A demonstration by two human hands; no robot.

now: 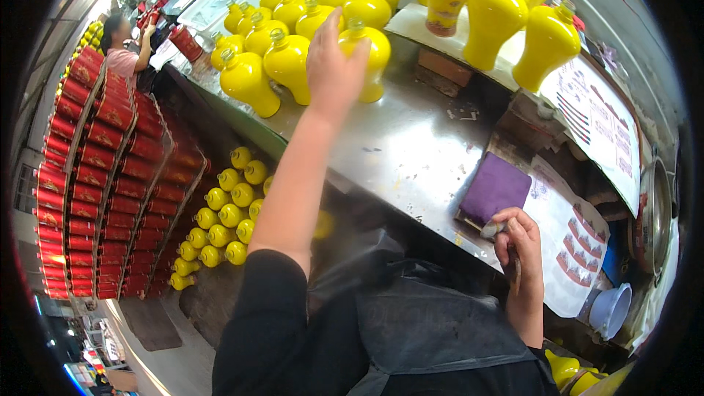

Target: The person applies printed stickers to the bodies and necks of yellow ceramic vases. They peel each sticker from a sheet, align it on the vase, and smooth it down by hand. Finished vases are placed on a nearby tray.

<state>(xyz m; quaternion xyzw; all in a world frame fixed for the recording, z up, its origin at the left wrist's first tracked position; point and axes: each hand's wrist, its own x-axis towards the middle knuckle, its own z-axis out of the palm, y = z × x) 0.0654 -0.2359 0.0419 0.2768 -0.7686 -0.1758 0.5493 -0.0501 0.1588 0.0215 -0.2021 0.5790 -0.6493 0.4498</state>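
Note:
My left hand (pixel 331 73) reaches over the metal workbench (pixel 400 147) toward glossy yellow bottles. Its fingers are stretched out and the thumb stands apart. Behind it is the nearest bottle (pixel 372 66), partly covered by the hand; whether they touch I cannot tell. Another yellow bottle (pixel 287 62) stands just left of the hand among several more. My right hand (pixel 519 238) is closed around a brush (pixel 493 229) with a pale, soft tip and a thin handle running down past the palm. That tip is beside the lower edge of a square purple pad (pixel 496 188).
A raised shelf (pixel 418 23) carries more yellow bottles. Right of the pad lies a sheet of printed decals (pixel 576 242), near a pale tub (pixel 610 309). Red canisters (pixel 110 176) are stacked at left, beside yellow bottles (pixel 224 213) low down. Another person (pixel 123 55) works far left.

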